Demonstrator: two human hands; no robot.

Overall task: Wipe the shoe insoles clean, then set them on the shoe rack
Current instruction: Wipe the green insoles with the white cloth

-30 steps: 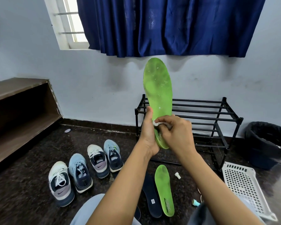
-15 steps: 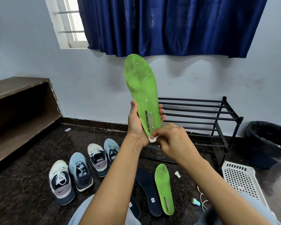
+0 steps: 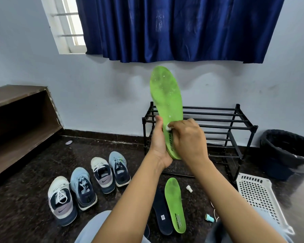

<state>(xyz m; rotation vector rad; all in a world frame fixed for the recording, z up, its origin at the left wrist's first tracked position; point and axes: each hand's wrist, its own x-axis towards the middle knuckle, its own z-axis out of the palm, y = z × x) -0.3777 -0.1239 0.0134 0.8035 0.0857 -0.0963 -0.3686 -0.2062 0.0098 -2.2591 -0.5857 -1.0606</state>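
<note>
Green insole (image 3: 166, 95) stands upright, heel gripped by left hand (image 3: 159, 142); right hand (image 3: 188, 139) pinches white wad (image 3: 168, 128) against it.

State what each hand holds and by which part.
Left hand grips the upright green insole at its heel end; right hand pinches a small white wad against it.

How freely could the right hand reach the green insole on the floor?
Probably not right away: the right hand pinches a small white wad against the raised insole. The floor insole itself lies uncovered just below, so the path looks free.
</note>
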